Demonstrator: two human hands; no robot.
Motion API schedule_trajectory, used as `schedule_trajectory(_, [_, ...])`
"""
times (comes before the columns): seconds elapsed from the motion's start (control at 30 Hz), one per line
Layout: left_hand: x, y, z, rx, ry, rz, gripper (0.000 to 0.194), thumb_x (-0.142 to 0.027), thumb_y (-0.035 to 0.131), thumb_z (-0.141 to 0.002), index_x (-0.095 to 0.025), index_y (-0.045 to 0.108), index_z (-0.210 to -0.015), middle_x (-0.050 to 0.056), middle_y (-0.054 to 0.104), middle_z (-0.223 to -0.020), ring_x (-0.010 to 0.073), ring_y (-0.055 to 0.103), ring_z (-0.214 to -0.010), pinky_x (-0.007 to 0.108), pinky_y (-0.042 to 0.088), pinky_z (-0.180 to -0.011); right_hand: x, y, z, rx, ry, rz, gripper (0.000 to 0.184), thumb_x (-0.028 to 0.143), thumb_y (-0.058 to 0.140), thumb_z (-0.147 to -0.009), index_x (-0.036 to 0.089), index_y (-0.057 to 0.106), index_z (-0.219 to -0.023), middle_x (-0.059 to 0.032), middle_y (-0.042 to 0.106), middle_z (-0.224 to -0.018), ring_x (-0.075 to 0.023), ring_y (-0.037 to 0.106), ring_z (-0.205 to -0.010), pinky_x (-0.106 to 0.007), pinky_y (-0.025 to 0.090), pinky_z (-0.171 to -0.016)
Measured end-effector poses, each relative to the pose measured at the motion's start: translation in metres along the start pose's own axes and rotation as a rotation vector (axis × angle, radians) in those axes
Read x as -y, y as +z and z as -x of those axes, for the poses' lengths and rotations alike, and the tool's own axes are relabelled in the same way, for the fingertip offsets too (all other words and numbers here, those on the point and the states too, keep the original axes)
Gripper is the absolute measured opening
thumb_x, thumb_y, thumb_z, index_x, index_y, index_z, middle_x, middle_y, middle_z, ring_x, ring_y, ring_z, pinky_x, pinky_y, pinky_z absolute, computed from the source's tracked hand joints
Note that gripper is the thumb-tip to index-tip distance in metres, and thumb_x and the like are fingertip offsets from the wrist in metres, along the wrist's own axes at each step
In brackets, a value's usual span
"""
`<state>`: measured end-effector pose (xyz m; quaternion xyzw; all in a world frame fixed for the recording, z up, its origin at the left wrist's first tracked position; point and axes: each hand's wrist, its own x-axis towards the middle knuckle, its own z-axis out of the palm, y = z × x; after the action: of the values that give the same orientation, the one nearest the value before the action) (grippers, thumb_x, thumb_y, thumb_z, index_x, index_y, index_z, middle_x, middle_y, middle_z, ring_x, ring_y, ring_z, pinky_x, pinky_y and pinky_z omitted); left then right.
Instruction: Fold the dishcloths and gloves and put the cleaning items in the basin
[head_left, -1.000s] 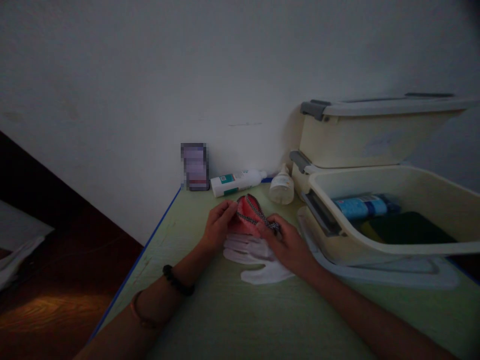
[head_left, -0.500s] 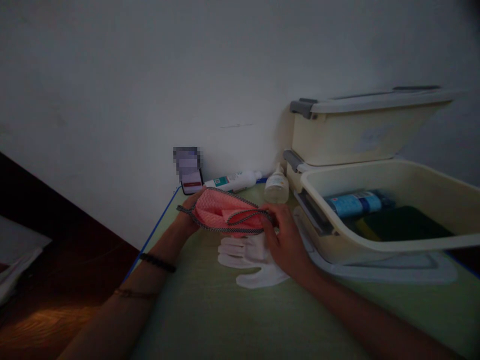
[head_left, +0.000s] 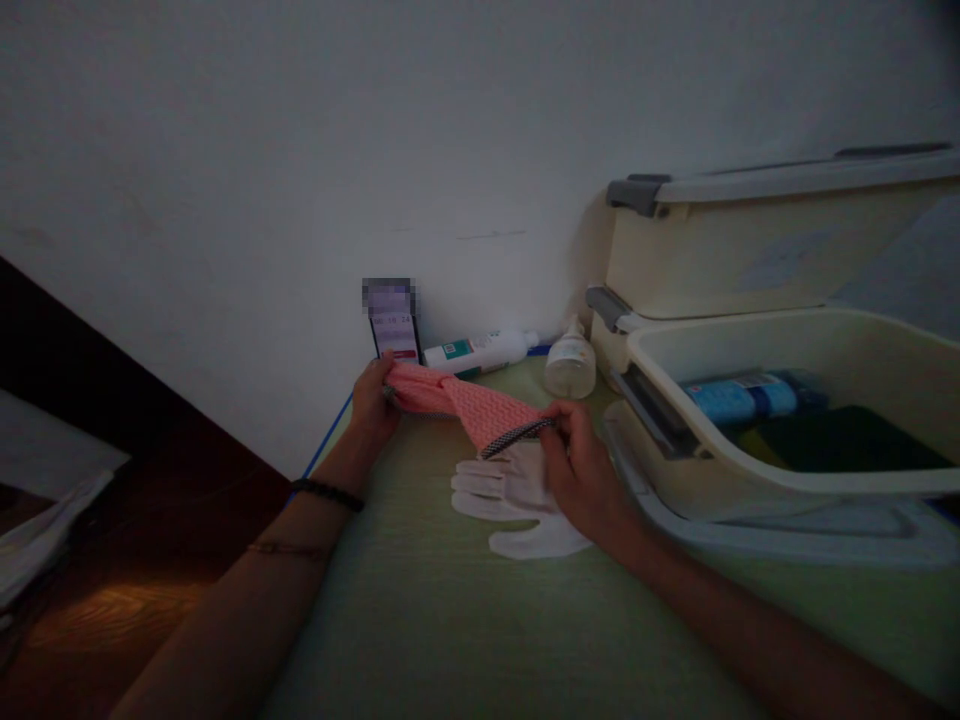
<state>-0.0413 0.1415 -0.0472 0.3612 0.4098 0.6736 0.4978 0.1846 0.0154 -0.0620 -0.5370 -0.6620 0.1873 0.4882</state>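
A pink textured cloth [head_left: 499, 412] with a black-and-white checked edge is stretched between my two hands above the table. My left hand [head_left: 373, 402] is closed on its left end, close to the phone [head_left: 396, 333]. At the cloth's right end, my right hand [head_left: 581, 455] pinches the checked edge between thumb and fingers. The cloth looks twisted or folded near its middle. Below it, a white glove [head_left: 517, 495] lies flat on the table, its right part hidden by my right hand and wrist.
Against the wall lie a white bottle [head_left: 491, 350] and a clear pump-style bottle [head_left: 570, 365] standing upright. On the right, an open cream bin [head_left: 675, 485] sits on a pale lid [head_left: 757, 540], holding a blue pack [head_left: 739, 400] and a dark green item [head_left: 847, 440]. Another cream bin [head_left: 690, 260] stands behind.
The cloth was gathered with its inner folds showing; now it is pulled out longer and twisted between my hands. The whole view has shifted slightly.
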Motion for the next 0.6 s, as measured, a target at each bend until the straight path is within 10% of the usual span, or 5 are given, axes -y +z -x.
schedule_trajectory(0.2, [0.008, -0.007, 0.000, -0.056, 0.346, -0.403, 0.013, -0.025, 0.056, -0.065, -0.018, 0.046, -0.070, -0.002, 0.049, -0.064, 0.0156, 0.053, -0.063, 0.028, 0.045, -0.060, 0.001, 0.001, 0.007, 0.162, -0.071, 0.215, 0.064, 0.022, 0.046, -0.081, 0.006, 0.018, -0.136, -0.0231, 0.053, -0.120, -0.0268, 0.058, -0.098, -0.043, 0.047, -0.081])
schedule_trajectory(0.33, [0.000, -0.009, 0.019, 0.027, 0.687, -0.679, 0.041, -0.014, 0.060, -0.061, -0.018, 0.047, -0.100, 0.007, 0.050, -0.104, 0.0245, 0.046, -0.104, 0.040, 0.039, -0.088, 0.009, -0.002, 0.019, 0.287, -0.147, 0.436, 0.065, 0.024, 0.044, -0.083, 0.000, 0.019, -0.139, -0.0251, 0.036, -0.139, -0.0300, 0.038, -0.126, -0.047, 0.035, -0.100])
schedule_trajectory(0.6, [-0.004, 0.026, 0.082, 0.951, 0.908, -1.042, 0.020, -0.016, 0.050, -0.079, -0.021, 0.063, -0.093, 0.005, 0.067, -0.096, 0.0185, 0.059, -0.094, 0.034, 0.046, -0.087, 0.018, -0.012, 0.033, 0.551, -0.055, 0.568, 0.069, 0.043, 0.035, -0.089, -0.001, 0.022, -0.141, -0.0239, 0.018, -0.147, -0.0314, 0.015, -0.135, -0.047, 0.021, -0.108])
